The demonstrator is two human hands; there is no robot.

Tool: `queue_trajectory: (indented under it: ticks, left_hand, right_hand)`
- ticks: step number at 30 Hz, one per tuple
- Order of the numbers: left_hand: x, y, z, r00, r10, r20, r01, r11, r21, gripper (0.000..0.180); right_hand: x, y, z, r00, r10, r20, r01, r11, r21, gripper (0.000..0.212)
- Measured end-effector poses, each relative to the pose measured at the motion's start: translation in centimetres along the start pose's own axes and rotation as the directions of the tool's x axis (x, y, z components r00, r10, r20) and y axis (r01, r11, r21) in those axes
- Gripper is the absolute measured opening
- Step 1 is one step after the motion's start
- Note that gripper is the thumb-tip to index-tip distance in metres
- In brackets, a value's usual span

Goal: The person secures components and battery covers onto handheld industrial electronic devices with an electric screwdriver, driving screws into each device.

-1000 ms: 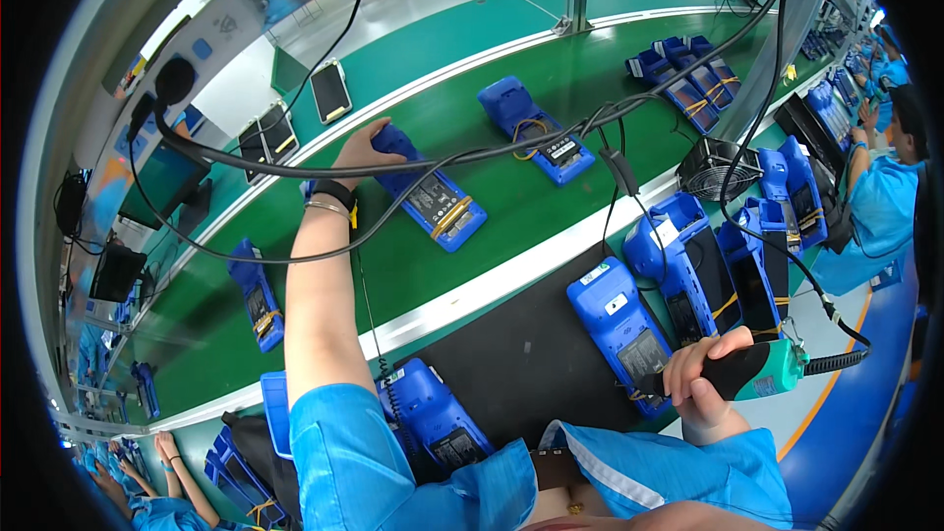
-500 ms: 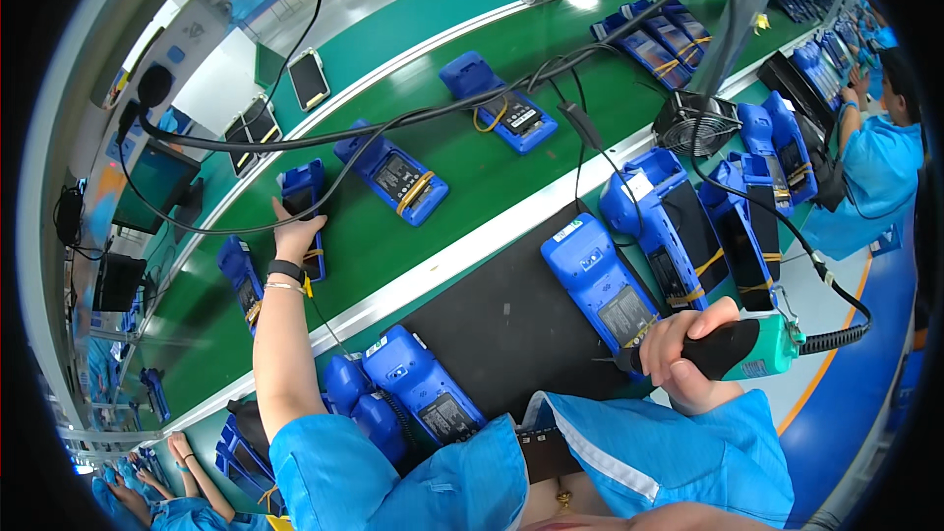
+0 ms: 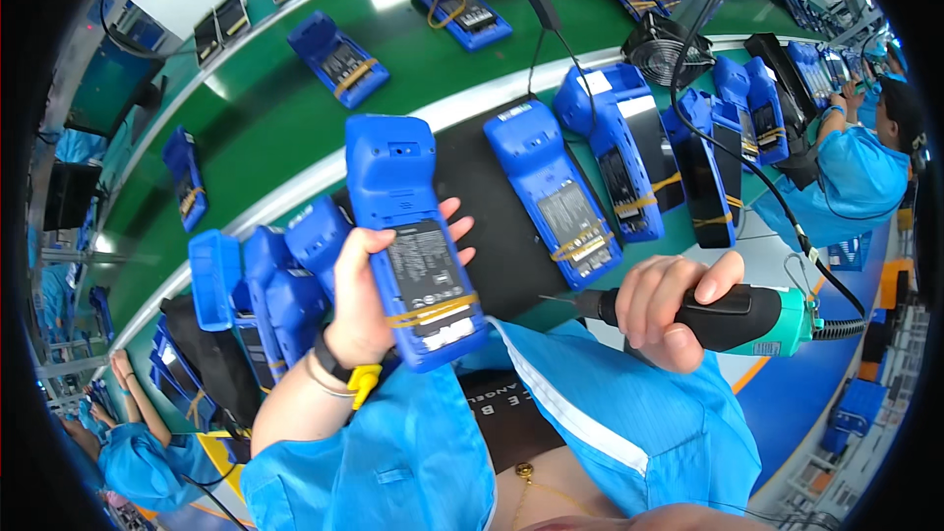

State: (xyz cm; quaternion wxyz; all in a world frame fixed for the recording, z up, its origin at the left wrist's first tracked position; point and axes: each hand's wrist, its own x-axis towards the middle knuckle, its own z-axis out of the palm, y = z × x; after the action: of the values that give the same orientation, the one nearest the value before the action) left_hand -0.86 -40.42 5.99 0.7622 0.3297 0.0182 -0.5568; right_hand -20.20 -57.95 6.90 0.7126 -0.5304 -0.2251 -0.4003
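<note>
In my left hand (image 3: 356, 305) is a blue handheld terminal (image 3: 391, 165), its back toward me. A black battery with a label and a yellow rubber band shows on its lower half. My thumb grips one edge and my fingertips come round the other. My right hand (image 3: 661, 307) is wrapped round a black and green electric screwdriver (image 3: 752, 323), its thin bit pointing left. A coiled cable runs off its right end. Beyond the bit, a second blue terminal (image 3: 536, 162) lies back up on a black mat (image 3: 460, 162), also banded.
Right of the mat stand more blue terminals (image 3: 610, 152) and a black fan (image 3: 669, 54); several more (image 3: 280, 275) crowd the left. Others rest on the green belt (image 3: 246, 128) beyond a metal rail. Cables hang across the right side. A co-worker (image 3: 865, 167) sits far right.
My left hand has come back from the green belt, bringing a terminal with it above the near edge of the mat. My right hand still holds the screwdriver. The whole view has shifted.
</note>
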Motion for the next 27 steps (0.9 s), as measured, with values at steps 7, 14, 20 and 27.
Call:
queue_trajectory:
  ticks: [7,14,20,27]
  left_hand:
    - [3.4,-3.0,-4.9,0.99,-0.076,-0.12,0.076,0.997,-0.004,0.032]
    - [0.9,-3.6,-4.1,0.839,0.489,-0.24,-0.191,0.677,0.711,0.061]
    - [-4.4,-3.2,-3.3,0.904,0.328,0.273,-0.21,-0.215,0.954,0.047]
    - [-4.9,-5.4,-3.5,0.927,0.162,0.338,-0.232,-0.461,0.857,0.053]
  right_hand:
    - [-0.9,-0.3,0.4,0.996,0.081,-0.032,-0.083,0.995,-0.057,0.044]
    - [-0.2,4.0,1.1,0.993,0.089,-0.077,-0.095,0.993,-0.077,0.045]
    - [0.9,5.8,1.5,0.98,0.182,-0.077,-0.192,0.968,-0.16,0.044]
    - [1.4,7.6,2.6,0.944,0.32,-0.084,-0.328,0.879,-0.345,0.043]
